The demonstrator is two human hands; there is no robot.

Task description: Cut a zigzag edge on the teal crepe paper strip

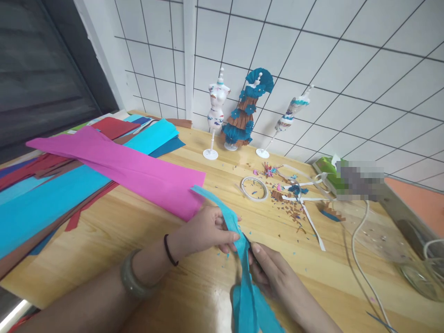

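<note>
A long strip of teal crepe paper (227,215) runs from the pink sheet down toward the table's near edge, its lower end hanging in loose folds. My left hand (211,229) pinches the strip near its middle, thumb on top. My right hand (272,270) is closed around dark scissors (247,240), mostly hidden by the fingers. Their narrow dark blade meets the right edge of the strip just below my left thumb. Tiny teal snippets lie on the wood around both hands.
Pink crepe paper (156,175) lies across a stack of coloured sheets (79,185) at left. Mannequin stands (218,106) line the back, one in a teal and brown paper dress (244,115). A tape roll (255,188), paper scraps (291,208) and a white cable (357,249) lie to the right.
</note>
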